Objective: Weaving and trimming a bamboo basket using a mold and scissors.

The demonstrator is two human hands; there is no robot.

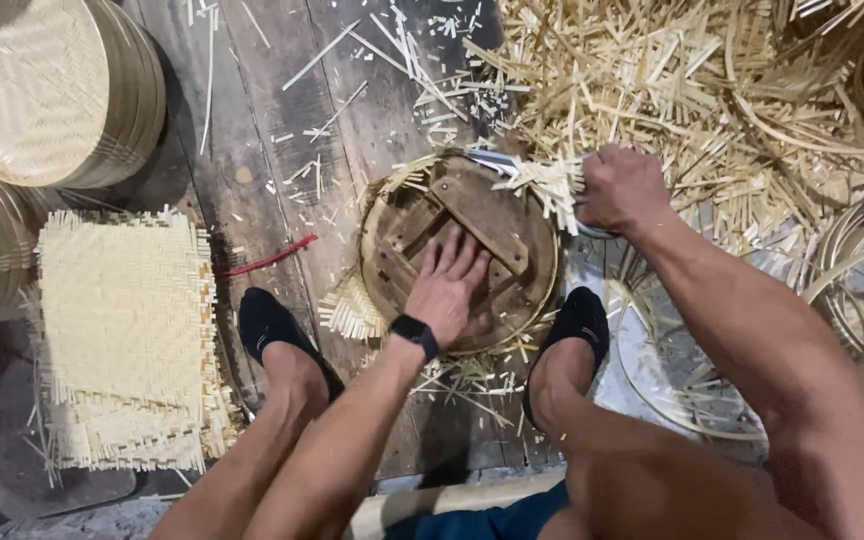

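Here, my left hand [449, 285] lies spread flat on the round brown wooden form [460, 250]; my right hand [620, 188] grips pale bamboo strip ends [544, 185] at its far-right rim.

1. My left hand [449, 285] is flat, palm down, fingers spread and pointing away from me.
2. My right hand [620, 188] is balled up in a fist, arm stretched forward.

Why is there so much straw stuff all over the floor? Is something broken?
Nothing looks broken. Cut bamboo strips lie scattered on the wooden floor, loose and untidy. One red strip stands out beside the stacked woven mats.
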